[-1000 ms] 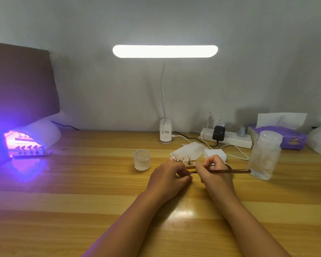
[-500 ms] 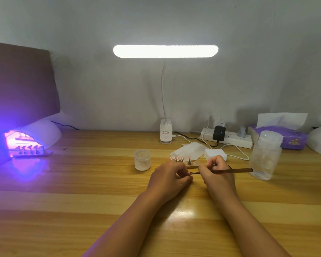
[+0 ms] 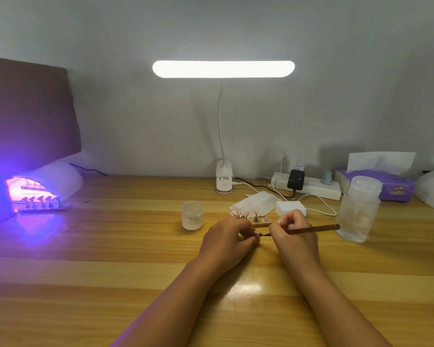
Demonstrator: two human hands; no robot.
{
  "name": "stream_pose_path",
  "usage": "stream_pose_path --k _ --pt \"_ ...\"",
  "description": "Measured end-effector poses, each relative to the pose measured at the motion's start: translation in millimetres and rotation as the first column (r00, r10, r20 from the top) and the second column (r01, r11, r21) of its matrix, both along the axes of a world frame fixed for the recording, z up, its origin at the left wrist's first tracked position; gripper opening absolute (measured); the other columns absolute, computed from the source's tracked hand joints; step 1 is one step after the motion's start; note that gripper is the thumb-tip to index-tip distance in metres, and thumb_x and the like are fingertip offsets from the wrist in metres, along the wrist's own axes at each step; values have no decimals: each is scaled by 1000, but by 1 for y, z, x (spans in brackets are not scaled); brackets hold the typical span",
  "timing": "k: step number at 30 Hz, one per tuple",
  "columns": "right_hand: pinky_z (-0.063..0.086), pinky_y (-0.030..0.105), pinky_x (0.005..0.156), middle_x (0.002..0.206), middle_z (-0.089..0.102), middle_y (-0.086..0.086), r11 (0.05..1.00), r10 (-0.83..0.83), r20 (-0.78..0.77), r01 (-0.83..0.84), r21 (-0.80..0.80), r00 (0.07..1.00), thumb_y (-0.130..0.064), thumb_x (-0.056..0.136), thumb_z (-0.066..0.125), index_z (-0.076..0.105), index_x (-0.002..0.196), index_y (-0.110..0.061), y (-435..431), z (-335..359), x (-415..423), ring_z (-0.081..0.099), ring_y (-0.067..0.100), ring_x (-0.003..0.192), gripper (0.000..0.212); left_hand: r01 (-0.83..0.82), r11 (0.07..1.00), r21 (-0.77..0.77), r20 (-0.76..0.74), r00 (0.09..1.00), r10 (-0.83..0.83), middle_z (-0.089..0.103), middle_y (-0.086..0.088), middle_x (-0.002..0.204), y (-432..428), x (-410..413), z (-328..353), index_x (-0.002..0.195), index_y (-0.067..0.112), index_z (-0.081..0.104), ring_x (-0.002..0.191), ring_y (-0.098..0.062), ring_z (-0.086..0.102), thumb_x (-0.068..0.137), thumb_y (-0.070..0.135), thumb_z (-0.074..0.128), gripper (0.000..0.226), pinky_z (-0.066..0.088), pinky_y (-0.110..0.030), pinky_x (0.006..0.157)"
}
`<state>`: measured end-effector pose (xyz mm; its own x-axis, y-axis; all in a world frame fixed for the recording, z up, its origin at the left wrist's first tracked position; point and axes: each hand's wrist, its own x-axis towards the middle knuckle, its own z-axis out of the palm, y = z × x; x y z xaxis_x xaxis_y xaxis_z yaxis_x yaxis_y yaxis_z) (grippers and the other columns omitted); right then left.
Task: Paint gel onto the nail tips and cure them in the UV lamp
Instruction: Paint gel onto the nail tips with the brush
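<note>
On glossy wood desk (image 3: 110, 271) by plain grey wall (image 3: 336, 71), under lit bar lamp (image 3: 223, 69). Pinching a pink nail tip (image 3: 256, 232) in left hand (image 3: 227, 240), gripping a brush (image 3: 311, 229) in right hand (image 3: 295, 236), bristles at the tip. Got UV lamp (image 3: 58, 180) glowing purple far left.

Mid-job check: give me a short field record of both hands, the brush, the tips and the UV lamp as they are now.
left hand: pinches one nail tip
right hand: grips the brush, bristle end at the pinched tip
stand: just behind the hands, three pink tips upright on it
UV lamp: far left, lit purple
rack: at the lamp's mouth, carrying tips
jar: left of the stand, untouched
bottle: right of the right hand
</note>
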<state>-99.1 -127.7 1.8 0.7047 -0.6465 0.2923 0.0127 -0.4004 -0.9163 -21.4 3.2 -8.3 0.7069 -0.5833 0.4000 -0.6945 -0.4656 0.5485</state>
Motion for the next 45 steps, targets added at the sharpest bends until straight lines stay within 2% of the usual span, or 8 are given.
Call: stream_pose_path --k 7,12,16,20,26,36,40,45 --pt "43 30 53 64 60 3 1000 24 47 -24 3 999 -14 86 66 52 80 -15 2 4 -2 54 18 60 16 -3 1000 3 5 1000 3 58 21 85 0 0 1 95 35 70 88 -4 57 88 39 68 9 51 -35 77" --pt "50 38 63 66 61 1 999 -13 8 14 -37 1000 -14 84 67 53 81 -16 4 2 -1 57 22 66 15 -3 1000 3 10 1000 3 57 22 84 -1 -1 1 96 35 70 89 -4 57 88 38 68 9 51 -35 78" --pt "46 31 58 69 59 1 995 -103 13 103 6 995 -15 83 69 53 79 -17 -2 2 -1 56 18 65 17 3 1000 1 5 1000 -3 57 23 83 -1 -1 1 96 35 70 91 -4 56 89 39 67 9 50 -35 79" --pt "43 27 52 69 61 2 999 -3 31 2 41 1000 -15 86 67 52 83 -16 2 5 -2 56 15 61 15 2 1000 -4 10 1000 -2 54 24 81 -1 -1 1 96 34 70 92 -5 55 89 38 67 9 49 -33 77" --pt "50 39 66 68 61 4 999 -5 -30 6 35 1000 -15 84 68 54 83 -14 3 5 -1 56 21 66 14 -3 1000 -1 4 1000 3 51 23 82 0 -2 1 95 34 71 90 -6 56 88 38 68 8 48 -31 75" --pt "43 20 49 66 62 2 997 63 1 -63 44 998 -21 88 66 52 87 -16 5 8 -4 56 7 54 15 0 1000 16 -1 1000 0 54 20 89 0 -2 2 97 34 71 91 -7 57 89 38 67 11 49 -31 75" --pt "48 35 62 68 62 5 999 -5 -29 6 38 1000 -16 85 67 53 84 -15 3 5 -3 57 22 65 14 -14 1000 2 -14 1000 14 54 21 86 0 -2 2 97 34 71 90 -5 57 88 38 68 10 48 -29 73" --pt "50 32 60 71 62 4 1000 -25 20 25 3 999 -15 85 68 51 83 -19 4 8 -4 60 23 69 18 -16 1000 -1 -44 999 16 61 18 94 0 -1 2 97 35 72 89 -3 58 88 39 69 11 49 -28 74"
